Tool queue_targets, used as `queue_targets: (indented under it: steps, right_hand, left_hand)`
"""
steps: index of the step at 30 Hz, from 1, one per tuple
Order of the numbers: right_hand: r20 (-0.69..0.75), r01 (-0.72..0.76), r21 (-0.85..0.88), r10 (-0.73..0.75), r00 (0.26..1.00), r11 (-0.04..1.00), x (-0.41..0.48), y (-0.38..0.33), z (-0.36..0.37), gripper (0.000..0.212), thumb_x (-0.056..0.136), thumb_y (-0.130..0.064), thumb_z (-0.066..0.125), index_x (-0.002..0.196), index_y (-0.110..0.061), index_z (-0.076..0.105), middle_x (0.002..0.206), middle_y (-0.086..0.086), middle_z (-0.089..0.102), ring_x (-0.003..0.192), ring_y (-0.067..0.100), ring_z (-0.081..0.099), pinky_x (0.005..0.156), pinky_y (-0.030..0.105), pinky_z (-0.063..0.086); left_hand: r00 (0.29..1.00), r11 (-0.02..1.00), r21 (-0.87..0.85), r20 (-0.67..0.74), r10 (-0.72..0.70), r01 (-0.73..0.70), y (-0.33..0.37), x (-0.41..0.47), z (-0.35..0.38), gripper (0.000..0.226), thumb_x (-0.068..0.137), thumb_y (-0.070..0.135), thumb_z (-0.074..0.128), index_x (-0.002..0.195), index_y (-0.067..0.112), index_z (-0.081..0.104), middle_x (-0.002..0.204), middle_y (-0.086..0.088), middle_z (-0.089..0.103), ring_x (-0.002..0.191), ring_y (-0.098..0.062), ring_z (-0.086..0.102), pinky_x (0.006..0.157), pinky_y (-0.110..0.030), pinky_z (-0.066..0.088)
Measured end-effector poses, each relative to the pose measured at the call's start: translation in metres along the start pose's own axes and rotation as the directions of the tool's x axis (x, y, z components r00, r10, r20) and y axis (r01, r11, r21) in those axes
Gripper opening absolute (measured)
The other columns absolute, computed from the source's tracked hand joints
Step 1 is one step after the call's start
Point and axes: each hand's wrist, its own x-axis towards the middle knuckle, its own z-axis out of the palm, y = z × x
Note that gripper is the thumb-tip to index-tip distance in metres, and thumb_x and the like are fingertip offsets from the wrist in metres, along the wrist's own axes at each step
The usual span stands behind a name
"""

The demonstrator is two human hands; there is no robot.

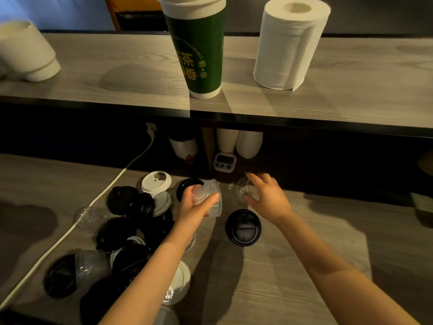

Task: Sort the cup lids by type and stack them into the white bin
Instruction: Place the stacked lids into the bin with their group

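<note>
At the upper left of the frame some white paper cups (28,52) lie on their sides on the raised wooden shelf (131,73). Below them, a white cable (77,222) runs diagonally across the lower counter (293,273) from the bottom left corner up toward the dark gap under the shelf.

The heap of lids (131,233) fills the lower left of the frame, right of the cable. Most are black and glossy, domed, with raised rims; a few are white, one white lid (156,181) at the top of the heap showing its sip opening; several are clear plastic and hard to make out against the wood. They lie jumbled, overlapping and tilted.

My left hand (195,207), just left of center, is closed around a nested stack of clear lids (209,198), held on its side with the open rims facing right. A tall green cup (199,48) with gold lettering stands on the shelf above it.

Slightly right of center one black lid (243,227) lies flat and alone on the counter, its flip tab visible. Above it my right hand (264,195) curls its fingers around a single clear lid (244,191) at the counter's back edge. A small timer (224,162) sits in the gap behind, and a paper towel roll (290,43) stands on the shelf at the upper right.

I cannot see the white bin.
</note>
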Motion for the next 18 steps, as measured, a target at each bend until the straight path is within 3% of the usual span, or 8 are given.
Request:
queue_targets:
  steps: [2,4,6,8,11,14,16,18]
  right_hand:
    - [-0.145,0.017,0.191,0.011,0.989,0.981,-0.011,-0.005,-0.008,0.061,0.080,-0.036,0.071,0.134,-0.020,0.047,0.120,-0.002,0.046,0.110,0.016,0.050,0.085,0.024,0.046]
    - [-0.217,-0.005,0.436,0.110,0.970,0.900,-0.025,-0.015,-0.018,0.056,0.071,-0.031,0.080,0.117,-0.019,0.051,0.109,-0.009,0.044,0.098,0.005,0.051,0.078,0.016,0.044]
    - [-0.192,-0.009,0.667,0.184,0.964,0.745,-0.040,-0.023,-0.026,0.054,0.069,-0.023,0.083,0.110,-0.021,0.046,0.107,-0.009,0.048,0.095,0.005,0.052,0.075,0.018,0.048]
    - [-0.130,0.017,0.831,0.164,0.978,0.557,-0.054,-0.028,-0.033,0.057,0.075,-0.019,0.078,0.119,-0.031,0.043,0.112,-0.004,0.050,0.101,0.008,0.054,0.079,0.022,0.051]
    - [-0.063,0.001,0.911,0.138,0.988,0.412,-0.068,-0.039,-0.042,0.057,0.079,-0.023,0.071,0.126,-0.042,0.045,0.114,0.000,0.047,0.105,0.010,0.054,0.085,0.025,0.052]
    - [-0.122,0.051,0.944,0.203,0.972,0.327,-0.081,-0.054,-0.047,0.041,0.081,-0.009,0.071,0.112,-0.024,0.049,0.105,0.002,0.052,0.094,0.014,0.058,0.076,0.023,0.054]
    - [-0.161,0.075,0.935,0.226,0.961,0.348,-0.091,-0.061,-0.044,0.035,0.080,-0.004,0.071,0.101,-0.015,0.045,0.100,0.000,0.054,0.088,0.013,0.059,0.076,0.025,0.052]
    - [-0.156,0.067,0.906,0.184,0.970,0.417,-0.101,-0.066,-0.036,0.033,0.079,-0.005,0.072,0.092,-0.015,0.044,0.109,-0.005,0.053,0.098,0.014,0.059,0.082,0.029,0.052]
  left_hand:
    - [1.000,1.000,-0.015,0.014,0.007,-0.007,0.001,-0.005,0.001,0.064,0.072,0.041,0.075,0.125,0.023,0.045,0.122,0.000,0.057,0.111,-0.016,0.057,0.079,-0.027,0.047]
    - [1.000,0.999,-0.042,0.024,0.021,-0.020,0.003,-0.011,0.003,0.055,0.077,0.036,0.073,0.123,0.023,0.046,0.122,-0.001,0.058,0.109,-0.015,0.058,0.077,-0.026,0.047]
    - [0.999,0.997,-0.074,0.027,0.029,-0.027,0.005,-0.020,0.007,0.042,0.081,0.031,0.070,0.116,0.026,0.048,0.122,-0.001,0.056,0.107,-0.014,0.058,0.076,-0.026,0.048]
    - [0.999,0.996,-0.089,0.029,0.027,-0.024,0.008,-0.029,0.013,0.031,0.084,0.026,0.066,0.108,0.032,0.047,0.120,0.002,0.055,0.107,-0.014,0.057,0.074,-0.026,0.049]
    - [0.998,0.993,-0.115,0.053,0.046,-0.040,0.010,-0.046,0.021,0.026,0.085,0.024,0.064,0.103,0.036,0.048,0.117,0.009,0.053,0.110,-0.015,0.055,0.078,-0.028,0.050]
    - [0.996,0.985,-0.167,0.080,0.046,-0.032,0.011,-0.062,0.025,0.028,0.083,0.025,0.065,0.102,0.038,0.049,0.118,0.008,0.054,0.106,-0.013,0.056,0.077,-0.030,0.049]
    - [0.995,0.979,-0.201,0.086,0.051,-0.032,0.012,-0.070,0.026,0.052,0.071,0.035,0.074,0.116,0.031,0.048,0.123,0.002,0.055,0.108,-0.017,0.057,0.083,-0.035,0.051]
    - [0.994,0.976,-0.217,0.099,0.041,-0.019,0.012,-0.078,0.027,0.087,0.057,0.044,0.084,0.129,0.019,0.041,0.129,-0.008,0.055,0.113,-0.025,0.058,0.094,-0.044,0.049]
